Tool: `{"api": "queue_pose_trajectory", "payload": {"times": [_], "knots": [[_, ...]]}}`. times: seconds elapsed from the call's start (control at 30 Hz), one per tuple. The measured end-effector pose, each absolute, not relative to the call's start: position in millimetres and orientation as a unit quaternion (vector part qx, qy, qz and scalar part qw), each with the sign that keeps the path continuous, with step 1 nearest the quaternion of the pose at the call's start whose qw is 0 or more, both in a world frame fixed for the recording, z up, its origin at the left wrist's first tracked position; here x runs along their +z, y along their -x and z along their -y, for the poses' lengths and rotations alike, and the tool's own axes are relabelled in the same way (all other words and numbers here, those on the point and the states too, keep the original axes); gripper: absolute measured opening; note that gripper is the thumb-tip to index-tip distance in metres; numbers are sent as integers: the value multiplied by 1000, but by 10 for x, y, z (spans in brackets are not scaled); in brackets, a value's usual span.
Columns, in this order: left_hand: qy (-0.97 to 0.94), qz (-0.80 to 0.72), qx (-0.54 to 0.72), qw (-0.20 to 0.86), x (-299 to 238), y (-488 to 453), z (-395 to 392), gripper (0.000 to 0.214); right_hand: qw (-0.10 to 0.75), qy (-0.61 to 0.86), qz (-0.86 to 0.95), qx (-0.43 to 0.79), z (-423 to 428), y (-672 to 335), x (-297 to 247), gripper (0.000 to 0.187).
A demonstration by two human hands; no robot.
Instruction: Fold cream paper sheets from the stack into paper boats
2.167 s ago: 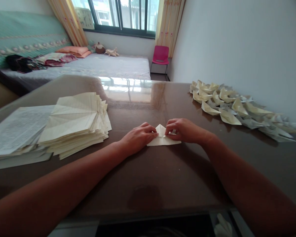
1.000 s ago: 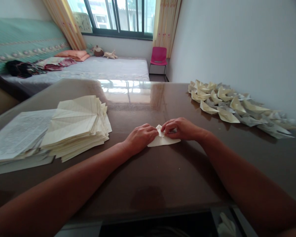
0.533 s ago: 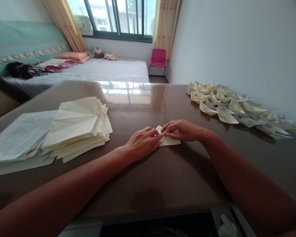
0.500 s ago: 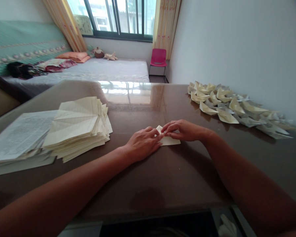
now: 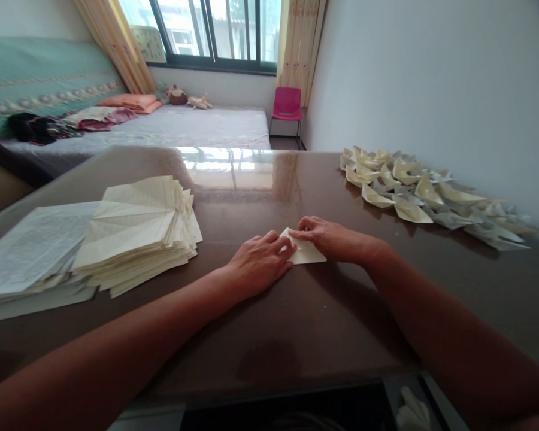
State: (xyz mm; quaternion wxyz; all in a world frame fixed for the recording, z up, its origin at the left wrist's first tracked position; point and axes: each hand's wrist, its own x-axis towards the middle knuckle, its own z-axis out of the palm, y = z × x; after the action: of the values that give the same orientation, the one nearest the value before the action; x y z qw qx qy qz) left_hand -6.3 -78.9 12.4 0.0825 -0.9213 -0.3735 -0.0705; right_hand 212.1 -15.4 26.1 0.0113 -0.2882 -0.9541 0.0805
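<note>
A small folded sheet of cream paper (image 5: 309, 257) lies flat on the brown table, its top corner pointed and its lower edge straight. Over its left side rests my left hand (image 5: 259, 261), with bent fingers pressing the paper down. My right hand (image 5: 333, 238) is at the upper right part of the sheet, fingers curled in and thumb against the paper near the peak. Both hands cover parts of the sheet, so some of its folds are hidden.
A thick stack of cream sheets (image 5: 132, 218) overlaps printed white sheets (image 5: 31, 248) at left. Many folded paper boats (image 5: 411, 209) crowd the table's right side by the wall. Beyond the glossy table (image 5: 247, 209) are a bed (image 5: 215, 126) and a pink chair (image 5: 287, 103).
My right hand's fingers have curled in, and its thumb now presses near the paper's peak, uncovering more of the sheet. My left hand stays in place. The view has shifted slightly.
</note>
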Motion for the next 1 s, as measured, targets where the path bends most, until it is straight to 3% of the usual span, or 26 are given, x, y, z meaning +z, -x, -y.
{"api": "queue_pose_trajectory", "payload": {"times": [0.23, 0.43, 0.57, 0.67, 0.8, 1.0], "knots": [[929, 358, -56, 79, 178, 58, 766, 37, -37, 323, 946, -10, 268, -1992, 283, 44], [947, 315, -38, 61, 186, 114, 651, 47, -48, 305, 951, 19, 278, -1947, 445, 34], [948, 309, -31, 75, 193, 100, 646, 43, -113, 282, 950, 69, 318, -1938, 652, 34], [949, 294, -27, 105, 208, 63, 673, 33, -147, 292, 945, 35, 380, -1890, 716, 38], [949, 284, -22, 136, 215, 32, 691, 26, -143, 304, 941, -37, 483, -1835, 670, 38], [950, 301, -63, 57, 245, 113, 673, 28, -105, 314, 942, -58, 557, -1896, 540, 29]]}}
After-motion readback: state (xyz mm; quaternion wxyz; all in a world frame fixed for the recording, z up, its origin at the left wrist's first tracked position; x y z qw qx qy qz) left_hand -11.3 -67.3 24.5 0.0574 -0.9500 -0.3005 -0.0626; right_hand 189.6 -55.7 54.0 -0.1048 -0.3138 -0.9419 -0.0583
